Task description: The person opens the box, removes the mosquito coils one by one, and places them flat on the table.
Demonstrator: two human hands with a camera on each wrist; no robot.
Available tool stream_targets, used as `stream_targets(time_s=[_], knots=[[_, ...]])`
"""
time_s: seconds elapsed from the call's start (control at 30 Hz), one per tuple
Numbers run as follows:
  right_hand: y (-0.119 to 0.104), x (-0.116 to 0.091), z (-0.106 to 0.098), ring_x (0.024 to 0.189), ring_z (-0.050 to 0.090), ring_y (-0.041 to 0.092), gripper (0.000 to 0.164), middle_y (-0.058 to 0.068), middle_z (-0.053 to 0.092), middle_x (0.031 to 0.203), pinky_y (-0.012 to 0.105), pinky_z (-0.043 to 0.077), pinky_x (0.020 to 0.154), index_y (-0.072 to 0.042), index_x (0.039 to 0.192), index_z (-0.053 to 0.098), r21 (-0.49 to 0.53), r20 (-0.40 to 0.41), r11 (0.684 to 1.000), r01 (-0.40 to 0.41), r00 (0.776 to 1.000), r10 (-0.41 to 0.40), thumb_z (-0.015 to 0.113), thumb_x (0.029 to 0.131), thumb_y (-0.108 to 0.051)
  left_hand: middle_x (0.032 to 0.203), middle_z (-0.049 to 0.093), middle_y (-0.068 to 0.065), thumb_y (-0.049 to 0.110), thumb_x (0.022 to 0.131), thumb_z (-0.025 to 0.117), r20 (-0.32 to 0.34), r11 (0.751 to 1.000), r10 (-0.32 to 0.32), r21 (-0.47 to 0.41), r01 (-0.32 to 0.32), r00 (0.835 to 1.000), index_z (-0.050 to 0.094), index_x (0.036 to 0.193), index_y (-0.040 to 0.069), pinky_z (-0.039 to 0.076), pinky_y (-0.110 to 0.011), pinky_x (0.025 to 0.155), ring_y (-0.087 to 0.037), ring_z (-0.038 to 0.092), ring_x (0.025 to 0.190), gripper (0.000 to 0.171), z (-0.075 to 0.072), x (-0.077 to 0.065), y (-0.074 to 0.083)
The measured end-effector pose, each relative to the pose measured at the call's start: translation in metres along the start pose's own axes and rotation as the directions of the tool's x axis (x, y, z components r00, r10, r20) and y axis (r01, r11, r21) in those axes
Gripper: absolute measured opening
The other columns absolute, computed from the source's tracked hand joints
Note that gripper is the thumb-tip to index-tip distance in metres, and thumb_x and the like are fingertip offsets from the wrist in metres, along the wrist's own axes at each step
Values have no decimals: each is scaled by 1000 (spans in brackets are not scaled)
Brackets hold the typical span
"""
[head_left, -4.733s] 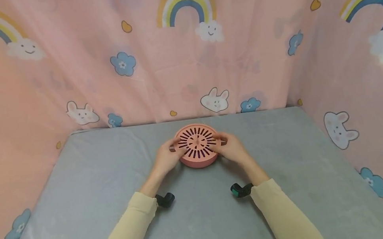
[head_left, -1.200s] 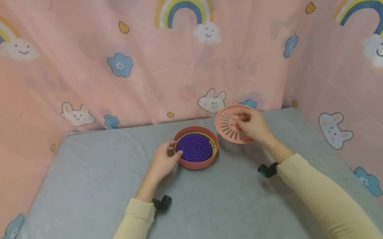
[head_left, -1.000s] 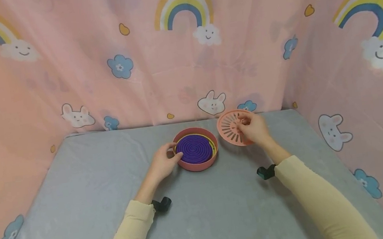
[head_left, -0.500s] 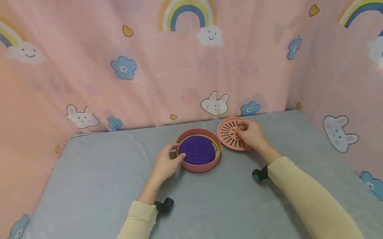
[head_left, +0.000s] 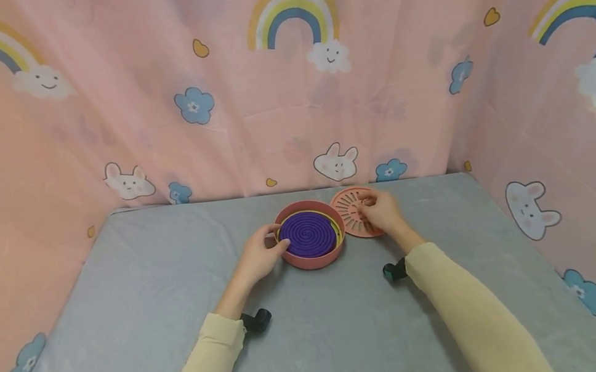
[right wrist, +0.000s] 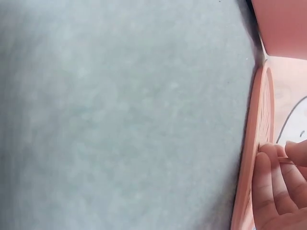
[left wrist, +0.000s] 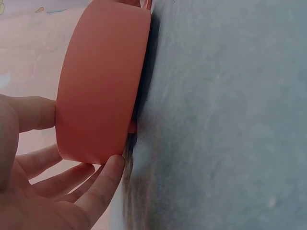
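A round, reddish-pink mosquito coil box (head_left: 313,263) stands uncovered near the table's back edge. Inside lies a purple spiral mosquito coil (head_left: 307,234), with a yellow rim (head_left: 338,234) showing around it. My left hand (head_left: 258,254) holds the box's left side, thumb and fingers spread along its wall (left wrist: 103,81) in the left wrist view. Flat on the table, right up against the box, is its slotted pink lid (head_left: 348,214). My right hand (head_left: 385,211) pinches the lid near its centre; a small thin piece (right wrist: 286,161) shows between thumb and fingers in the right wrist view.
Grey cloth covers the table (head_left: 317,345). A pink patterned curtain (head_left: 247,136) hangs behind and along both sides. A black wrist camera (head_left: 257,321) sits on the left wrist, another camera (head_left: 394,271) on the right.
The lid has come off the box, uncovering the purple coil. My right hand carried it right, lowered it to the table, then slid it slightly left against the box. The left hand stayed.
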State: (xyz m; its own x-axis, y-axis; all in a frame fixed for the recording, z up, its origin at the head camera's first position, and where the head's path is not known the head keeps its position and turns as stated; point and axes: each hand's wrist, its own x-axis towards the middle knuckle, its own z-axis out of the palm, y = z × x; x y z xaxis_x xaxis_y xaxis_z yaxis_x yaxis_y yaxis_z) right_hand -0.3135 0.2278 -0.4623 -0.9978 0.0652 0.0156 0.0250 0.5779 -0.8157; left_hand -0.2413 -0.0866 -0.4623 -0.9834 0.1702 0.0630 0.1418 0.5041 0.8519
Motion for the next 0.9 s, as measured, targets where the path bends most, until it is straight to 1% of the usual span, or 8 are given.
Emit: stream_targets(time_s=[0.13, 0.23, 0.3, 0.37, 0.43, 0.57, 0.77, 0.9], knots=[[-1, -1, -5, 76, 68, 18, 35, 23, 62, 114, 25, 48, 54, 1, 133, 60, 27, 54, 999, -45, 998, 44, 63, 101, -12, 142, 57, -17, 24, 97, 70, -1, 1000, -2, -3, 2, 1000, 58, 140, 7, 51, -49, 97, -31, 60, 122, 47, 1, -1, 1], [-3, -3, -11, 81, 68, 21, 39, 23, 60, 121, 26, 46, 53, 1, 137, 57, 23, 93, 998, -58, 994, 56, 63, 100, -11, 142, 57, -17, 24, 97, 70, 0, 1000, -2, -10, 2, 1000, 58, 140, 7, 51, -48, 97, -31, 61, 121, 47, 1, 0, 1], [-5, -5, -16, 87, 69, 24, 40, 25, 60, 123, 26, 48, 57, 3, 138, 56, -9, 106, 999, -41, 993, 42, 61, 101, -11, 142, 57, -18, 23, 97, 70, 1, 1000, -4, -16, 4, 1000, 58, 140, 6, 52, -48, 96, -32, 61, 121, 48, 0, 0, 2], [-8, -7, -21, 91, 69, 28, 40, 27, 61, 124, 27, 51, 63, 4, 137, 57, -51, 95, 999, -12, 995, 17, 60, 101, -12, 141, 57, -18, 23, 97, 70, 2, 1000, -2, -16, 2, 1000, 58, 140, 6, 52, -49, 96, -32, 61, 121, 48, 0, 0, 2], [-12, -9, -26, 94, 68, 35, 39, 28, 60, 124, 32, 55, 70, 6, 137, 56, -57, 92, 998, 5, 996, 1, 58, 102, -11, 142, 56, -18, 23, 97, 70, 6, 1000, -3, -14, 3, 1000, 57, 140, 5, 52, -49, 96, -32, 61, 121, 48, 0, 0, 2], [-20, -13, -32, 101, 66, 38, 36, 28, 62, 124, 41, 57, 79, 7, 134, 59, -67, 78, 997, 29, 997, -24, 57, 103, -13, 142, 56, -18, 24, 97, 69, 9, 1000, -1, -5, 1, 1000, 57, 141, 6, 52, -49, 97, -32, 60, 122, 48, 1, 0, 3], [-36, -20, -34, 106, 66, 41, 35, 25, 64, 122, 49, 57, 87, 6, 131, 61, -29, 102, 999, 37, 994, -34, 57, 104, -16, 142, 56, -18, 23, 97, 69, 11, 1000, 0, -23, 0, 1000, 57, 140, 5, 51, -49, 97, -31, 61, 121, 48, 0, 0, 3], [-53, -28, -32, 107, 67, 40, 37, 23, 66, 119, 47, 57, 87, 3, 131, 62, -48, 130, 998, 48, 991, -42, 59, 104, -22, 142, 56, -18, 23, 97, 69, 11, 1000, 0, -24, 0, 1000, 57, 140, 5, 51, -50, 97, -31, 61, 121, 48, -1, -1, 3]])
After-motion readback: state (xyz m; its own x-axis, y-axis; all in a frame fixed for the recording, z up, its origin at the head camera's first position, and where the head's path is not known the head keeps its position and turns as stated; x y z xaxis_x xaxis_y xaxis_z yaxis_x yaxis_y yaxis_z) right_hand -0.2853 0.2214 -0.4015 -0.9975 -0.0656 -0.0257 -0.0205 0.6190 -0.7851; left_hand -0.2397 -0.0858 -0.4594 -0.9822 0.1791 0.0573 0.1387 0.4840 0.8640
